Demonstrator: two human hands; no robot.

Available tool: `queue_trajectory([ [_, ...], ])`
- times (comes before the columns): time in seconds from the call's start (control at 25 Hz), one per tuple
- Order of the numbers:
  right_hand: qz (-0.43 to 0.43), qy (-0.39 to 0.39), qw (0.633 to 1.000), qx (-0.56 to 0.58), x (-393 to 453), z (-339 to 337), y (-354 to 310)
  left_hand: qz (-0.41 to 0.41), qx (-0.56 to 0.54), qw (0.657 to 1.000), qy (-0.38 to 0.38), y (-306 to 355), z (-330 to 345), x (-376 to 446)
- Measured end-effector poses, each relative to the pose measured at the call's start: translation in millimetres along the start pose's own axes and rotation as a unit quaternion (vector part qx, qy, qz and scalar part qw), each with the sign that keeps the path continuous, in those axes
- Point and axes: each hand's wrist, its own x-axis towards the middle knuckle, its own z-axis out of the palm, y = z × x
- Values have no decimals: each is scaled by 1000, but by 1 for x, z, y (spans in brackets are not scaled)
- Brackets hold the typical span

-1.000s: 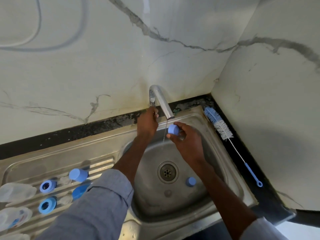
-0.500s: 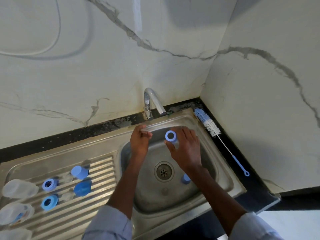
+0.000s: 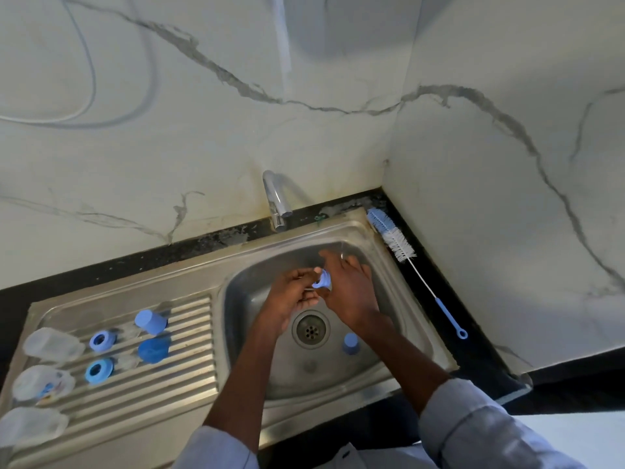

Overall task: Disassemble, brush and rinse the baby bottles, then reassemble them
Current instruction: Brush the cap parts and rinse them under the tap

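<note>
Both hands meet over the middle of the sink (image 3: pixel 399 374), just above the drain (image 3: pixel 310 329). The right hand (image 3: pixel 350 292) has its fingers curled round a small blue bottle ring (image 3: pixel 323 280), and the left hand (image 3: pixel 291 294) sits right against it, with its fingers bent and touching the ring from the left side. The ring is tipped, so its open side looks toward the left hand. The tap (image 3: pixel 278 201) is behind the hands, and no water shows under it. One blue cap (image 3: pixel 350 343) stands in the sink near the right wrist, so the right hand is nearer to it. The other blue parts and clear bottles (image 3: pixel 50 345) lie well apart on the ribbed drainboard (image 3: pixel 189 377), on the left hand's side. The brush (image 3: pixel 392 236) lies on the bench to the right.
</note>
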Motion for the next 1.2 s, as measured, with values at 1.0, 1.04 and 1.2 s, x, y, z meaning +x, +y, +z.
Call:
queue_trajectory([
  [1.0, 176, 68, 976, 106, -10, -11, 140, -26, -291, 942, 163, -16, 27, 4],
  [1.04, 146, 62, 978, 136, -12, -9, 132, -23, -303, 936, 179, -13, 14, 1],
  [1.2, -2, 22, 984, 176, -22, 1, 106, -4, -341, 915, 217, 1, -42, -8],
])
